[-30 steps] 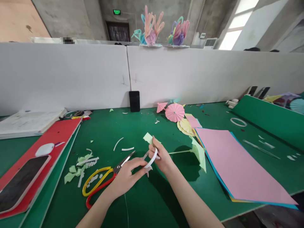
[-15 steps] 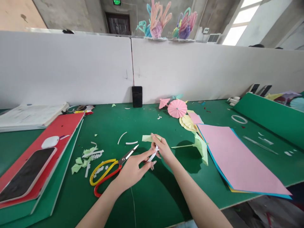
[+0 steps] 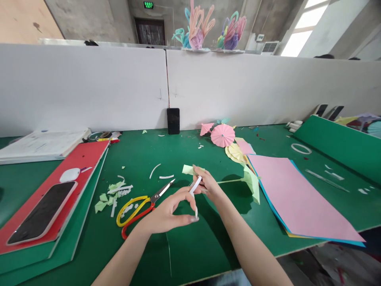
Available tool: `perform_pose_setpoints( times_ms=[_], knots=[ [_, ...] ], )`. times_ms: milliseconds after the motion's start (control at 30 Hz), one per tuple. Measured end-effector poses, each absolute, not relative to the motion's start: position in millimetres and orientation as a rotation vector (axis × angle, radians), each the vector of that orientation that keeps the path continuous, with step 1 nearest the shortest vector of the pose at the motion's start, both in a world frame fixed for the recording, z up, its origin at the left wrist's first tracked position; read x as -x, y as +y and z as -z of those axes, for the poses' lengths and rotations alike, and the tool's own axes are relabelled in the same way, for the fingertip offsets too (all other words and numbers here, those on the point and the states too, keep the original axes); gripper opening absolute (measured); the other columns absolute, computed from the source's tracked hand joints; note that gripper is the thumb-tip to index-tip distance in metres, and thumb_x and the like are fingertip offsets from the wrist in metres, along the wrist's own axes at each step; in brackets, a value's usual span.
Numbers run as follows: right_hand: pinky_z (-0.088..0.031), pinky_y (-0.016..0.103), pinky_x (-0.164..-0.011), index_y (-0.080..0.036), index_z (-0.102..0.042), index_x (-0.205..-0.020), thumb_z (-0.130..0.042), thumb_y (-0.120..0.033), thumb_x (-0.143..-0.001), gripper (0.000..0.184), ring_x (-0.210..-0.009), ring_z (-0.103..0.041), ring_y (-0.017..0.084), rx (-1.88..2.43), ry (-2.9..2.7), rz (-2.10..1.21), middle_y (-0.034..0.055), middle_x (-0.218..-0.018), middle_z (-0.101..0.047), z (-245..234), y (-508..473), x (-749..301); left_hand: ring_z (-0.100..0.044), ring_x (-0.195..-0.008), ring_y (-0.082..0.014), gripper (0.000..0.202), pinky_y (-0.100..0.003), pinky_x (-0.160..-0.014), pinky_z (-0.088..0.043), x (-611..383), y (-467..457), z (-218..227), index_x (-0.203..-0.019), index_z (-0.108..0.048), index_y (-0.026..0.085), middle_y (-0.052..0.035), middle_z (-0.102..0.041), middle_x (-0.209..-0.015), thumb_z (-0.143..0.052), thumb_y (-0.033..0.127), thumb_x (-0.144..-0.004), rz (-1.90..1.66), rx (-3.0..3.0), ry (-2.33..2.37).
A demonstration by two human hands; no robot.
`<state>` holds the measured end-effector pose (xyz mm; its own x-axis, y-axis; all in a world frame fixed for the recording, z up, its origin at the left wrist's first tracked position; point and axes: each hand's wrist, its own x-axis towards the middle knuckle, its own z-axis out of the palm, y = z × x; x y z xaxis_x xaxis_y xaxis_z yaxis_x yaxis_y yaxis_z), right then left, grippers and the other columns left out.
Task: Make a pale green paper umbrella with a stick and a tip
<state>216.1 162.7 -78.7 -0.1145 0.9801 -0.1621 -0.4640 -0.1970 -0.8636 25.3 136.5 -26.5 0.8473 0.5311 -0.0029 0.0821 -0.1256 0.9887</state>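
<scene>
My right hand [image 3: 208, 184] grips a pale green paper piece [image 3: 187, 169] between thumb and fingers, one end sticking out leftward. Below it, my left hand [image 3: 171, 210] is curled, with thumb and forefinger tips brought together. A narrow white strip [image 3: 196, 185] slants between the hands; its lower end goes behind my left forefinger, so exactly where it is held is hidden. Just left of my left hand lie scissors [image 3: 153, 198] with yellow and red handles, blades slightly apart. A pale green paper umbrella [image 3: 251, 183] with a thin stick rests right of my right hand.
Green and white paper scraps [image 3: 111, 194] lie at left, near a phone [image 3: 43, 212] on red board [image 3: 92, 153]. Pink paper sheets [image 3: 297, 194] are at right. A pink paper umbrella [image 3: 222, 135] sits behind, and a black phone [image 3: 173, 121] leans on the white partition [image 3: 104, 87].
My left hand's fingertips have moved down and apart from my right hand, forming a loop. The white strip now shows higher between the hands. The view has shifted slightly.
</scene>
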Motion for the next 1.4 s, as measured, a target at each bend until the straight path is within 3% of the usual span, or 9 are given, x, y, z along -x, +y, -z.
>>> perform_pose_setpoints(
  times_ms=[233, 333, 500, 700, 900, 1000, 1133, 1300, 1400],
  knots=[
    [-0.031, 0.015, -0.034, -0.012, -0.056, -0.078, -0.05, -0.036, -0.094, 0.029, -0.036, -0.035, 0.002, 0.827, -0.673, -1.77, -0.0086, -0.055, -0.046, 94, 166, -222, -0.046, -0.124, -0.0204, 0.064, -0.041, -0.106, -0.035, -15, 147, 25, -0.135, -0.031, 0.042, -0.0018, -0.05, -0.132, -0.064, 0.023, -0.083, -0.568, -1.617, 0.518],
    [-0.036, 0.015, -0.037, -0.012, -0.057, -0.084, -0.051, -0.035, -0.094, 0.026, -0.04, -0.041, 0.003, 0.815, -0.636, -1.828, -0.0064, -0.061, -0.05, 100, 164, -213, -0.055, -0.106, -0.0182, 0.058, -0.037, -0.099, -0.041, -19, 144, 28, -0.135, -0.038, 0.041, -0.0018, -0.054, -0.126, -0.06, 0.023, -0.085, -0.464, -1.842, 0.671],
    [-0.037, 0.015, -0.038, -0.012, -0.058, -0.089, -0.052, -0.032, -0.093, 0.021, -0.043, -0.043, 0.003, 0.774, -0.611, -1.915, -0.0052, -0.065, -0.053, 102, 161, -206, -0.057, -0.09, -0.0172, 0.045, -0.035, -0.091, -0.045, -25, 138, 25, -0.129, -0.051, 0.038, -0.0017, -0.061, -0.114, -0.053, 0.023, -0.087, -0.28, -1.984, 0.693],
    [-0.038, 0.015, -0.039, -0.012, -0.058, -0.088, -0.052, -0.032, -0.093, 0.022, -0.044, -0.044, 0.003, 0.724, -0.579, -1.912, -0.0048, -0.066, -0.053, 105, 167, -222, -0.049, -0.12, -0.0206, 0.023, -0.034, -0.1, -0.04, -15, 141, 14, -0.092, -0.066, 0.028, -0.002, -0.053, -0.126, -0.045, 0.018, -0.09, -0.234, -1.925, 0.488],
    [-0.034, 0.015, -0.036, -0.012, -0.057, -0.081, -0.052, -0.032, -0.093, 0.024, -0.039, -0.038, 0.002, 0.659, -0.556, -1.871, -0.0074, -0.058, -0.048, 100, 166, -228, -0.041, -0.129, -0.0272, 0.021, -0.043, -0.108, -0.034, -3, 149, 22, -0.066, -0.053, 0.019, -0.0019, -0.047, -0.127, -0.062, 0.026, -0.084, -0.855, -1.553, 0.515],
    [-0.03, 0.014, -0.034, -0.013, -0.054, -0.075, -0.052, -0.03, -0.094, 0.026, -0.036, -0.033, 0.002, 0.629, -0.558, -1.86, -0.0093, -0.054, -0.043, 94, 161, -225, -0.053, -0.116, -0.0234, 0.01, -0.042, -0.1, -0.043, 3, 155, 22, -0.087, -0.055, 0.027, -0.001, -0.058, -0.106, -0.064, 0.023, -0.083, -1.035, -1.351, 0.423],
    [-0.028, 0.014, -0.033, -0.013, -0.052, -0.07, -0.052, -0.03, -0.094, 0.029, -0.034, -0.028, 0.001, 0.613, -0.561, -1.869, -0.0108, -0.05, -0.038, 90, 157, -219, -0.051, -0.12, -0.0234, 0.058, -0.043, -0.103, -0.041, 11, 162, 21, -0.127, -0.039, 0.037, -0.0026, -0.06, -0.112, -0.063, 0.015, -0.08, -1.024, -1.425, 0.479],
    [-0.028, 0.014, -0.032, -0.013, -0.052, -0.069, -0.051, -0.033, -0.094, 0.032, -0.032, -0.028, 0.001, 0.639, -0.568, -1.918, -0.0113, -0.048, -0.037, 93, 158, -213, -0.025, -0.139, -0.0276, 0.052, -0.05, -0.113, -0.023, -1, 150, 27, -0.13, -0.048, 0.038, -0.0018, -0.038, -0.145, -0.06, 0.02, -0.082, -0.433, -1.965, 0.639],
    [-0.028, 0.015, -0.032, -0.014, -0.052, -0.068, -0.049, -0.038, -0.094, 0.036, -0.032, -0.027, 0.002, 0.683, -0.578, -1.942, -0.0112, -0.047, -0.037, 94, 158, -213, -0.034, -0.134, -0.0247, 0.048, -0.046, -0.112, -0.026, -17, 138, 29, -0.127, -0.052, 0.04, -0.0009, -0.047, -0.137, -0.06, 0.023, -0.084, -0.436, -2.09, 0.604]
  ],
)
